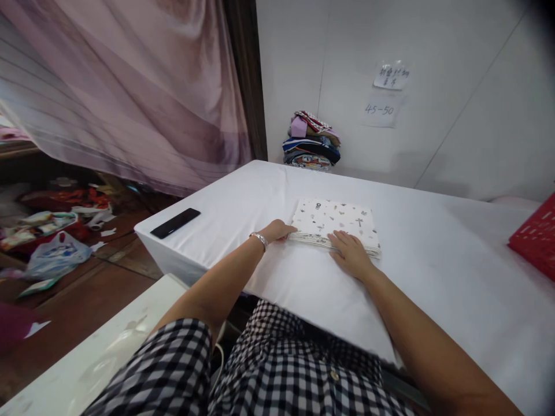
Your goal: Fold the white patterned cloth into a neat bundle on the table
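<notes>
Folded printed cloth [333, 216] sits mid-surface, small dark motifs on white, layer edges showing along its 6 o'clock side. Clock read from its middle, 12 pointing away from the wearer.

Handling, my guess: light, soft, limp, nothing fragile; layers could slip over each other or fan out if only the top one gets pulled. I'd take it by the stacked near edge, all layers together, or with a flat palm underneath.

Left hand [276, 231] is between 8 and 9 o'clock, fingertips at the near-left corner; can't tell from my feed whether they pinch it or just touch. Right hand [353, 254] is at 5, palm down, fingers extended and laid flat over the near edge, not gripping. So the cloth lies at 3 from the left hand, about 11 from the right.

Further out: white-covered surface [433, 277] under it all. Black smartphone [176, 223] at 9, well apart, near the surface's left edge. Stack of folded fabrics [311, 141] between 11 and 12, by the far edge. Handwritten paper notes [381, 110] on the wall around 1. Red perforated basket [535, 237], partly out of view, at 3. Pink curtain [208, 92] hangs between 10 and 11.
</notes>
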